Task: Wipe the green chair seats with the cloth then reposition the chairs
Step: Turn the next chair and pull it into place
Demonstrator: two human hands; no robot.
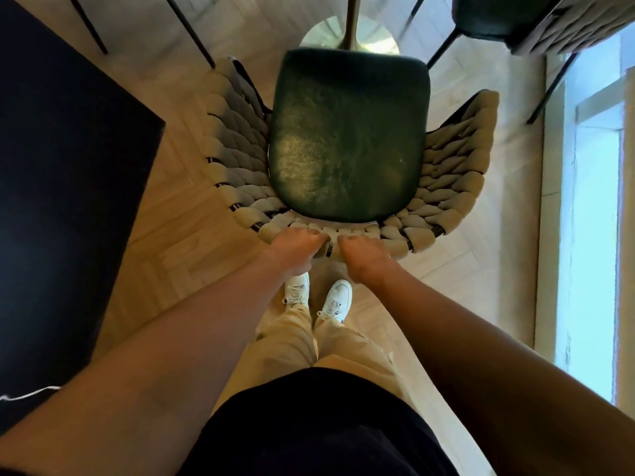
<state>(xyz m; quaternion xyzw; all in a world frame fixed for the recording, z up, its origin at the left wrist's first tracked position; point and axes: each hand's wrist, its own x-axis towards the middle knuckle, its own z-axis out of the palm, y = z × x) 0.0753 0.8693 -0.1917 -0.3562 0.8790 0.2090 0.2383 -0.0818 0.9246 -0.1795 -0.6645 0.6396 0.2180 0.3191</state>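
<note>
A chair with a dark green seat [347,139] and a beige woven backrest [443,197] stands right in front of me, seen from above and behind. My left hand [295,250] and my right hand [364,257] grip the top middle of the backrest side by side, fingers curled over its rim. A second green chair [498,18] shows at the top right, partly cut off by the frame. No cloth is in view.
A round table base with a gold pole [350,32] stands just beyond the seat. A dark surface [65,187] fills the left side. Thin black legs [192,32] cross the top left. A bright window [591,218] runs along the right. Wooden floor lies around.
</note>
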